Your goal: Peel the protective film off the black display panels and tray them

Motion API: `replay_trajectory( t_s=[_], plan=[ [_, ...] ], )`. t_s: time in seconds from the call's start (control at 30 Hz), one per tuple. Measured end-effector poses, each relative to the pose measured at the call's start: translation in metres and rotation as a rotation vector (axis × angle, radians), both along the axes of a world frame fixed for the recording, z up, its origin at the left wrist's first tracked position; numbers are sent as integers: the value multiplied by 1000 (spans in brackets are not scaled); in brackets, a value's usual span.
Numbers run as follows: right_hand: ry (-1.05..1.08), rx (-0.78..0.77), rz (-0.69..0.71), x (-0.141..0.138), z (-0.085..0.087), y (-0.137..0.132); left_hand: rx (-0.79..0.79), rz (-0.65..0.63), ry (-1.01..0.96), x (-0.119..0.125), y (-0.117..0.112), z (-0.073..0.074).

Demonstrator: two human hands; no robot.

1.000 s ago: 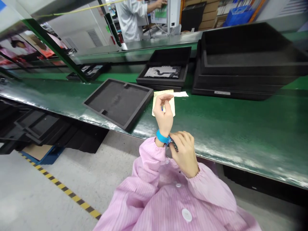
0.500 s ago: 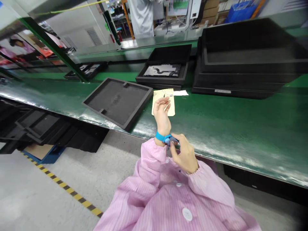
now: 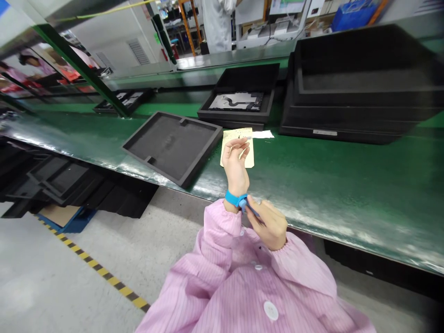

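My left hand (image 3: 236,162) is raised palm-up over a yellow sheet of paper (image 3: 249,159), its fingers loosely curled and apart with nothing seen in them. A bright blue wrist strap (image 3: 231,198) circles that wrist just beyond the pink cuff. Beside it, my right hand (image 3: 271,224) is closed, thumb and fingers pinching the strap's blue tail at the round snap. Part of the tail is hidden behind the fingers. A white strip of paper (image 3: 262,134) lies by the yellow sheet.
On the green bench (image 3: 333,185) lies a shallow black tray (image 3: 169,143), left of my hands. Behind stands an open black tray (image 3: 204,113) holding a flat panel (image 3: 239,101) with a dark ribbon cable. Stacked black trays (image 3: 347,115) rise at the right. A person in white (image 3: 218,27) stands beyond.
My right hand has turned slightly and shifted down and right, still pinching the strap's tail. The left hand has barely moved. The whole view has shifted a little.
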State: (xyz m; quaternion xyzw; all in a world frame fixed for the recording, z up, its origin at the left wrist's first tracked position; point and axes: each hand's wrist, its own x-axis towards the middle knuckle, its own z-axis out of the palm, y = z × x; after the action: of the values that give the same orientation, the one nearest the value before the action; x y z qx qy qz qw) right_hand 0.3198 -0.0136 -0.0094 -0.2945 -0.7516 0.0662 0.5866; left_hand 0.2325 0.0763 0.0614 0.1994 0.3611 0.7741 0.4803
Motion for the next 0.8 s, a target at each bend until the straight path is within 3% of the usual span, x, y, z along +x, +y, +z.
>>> replay_trajectory(
  t_s=[0.1, 0.2, 0.4, 0.6, 0.8],
  plan=[
    [71, -173, 33, 0, -1, -1, 25, 32, 91, 0, 2, -2],
    [115, -418, 122, 1, -1, 1, 93, 141, 257, 0, 3, -6],
    [47, -759, 431, 8, -3, 16, 280, 206, 794, 2, -3, -10],
    [86, -831, 648, 11, -5, 25, 261, -19, 981, 9, -13, -6],
    [63, -786, 547, 11, -7, 14, 199, 44, 1071, 8, -24, -3]
  ],
)
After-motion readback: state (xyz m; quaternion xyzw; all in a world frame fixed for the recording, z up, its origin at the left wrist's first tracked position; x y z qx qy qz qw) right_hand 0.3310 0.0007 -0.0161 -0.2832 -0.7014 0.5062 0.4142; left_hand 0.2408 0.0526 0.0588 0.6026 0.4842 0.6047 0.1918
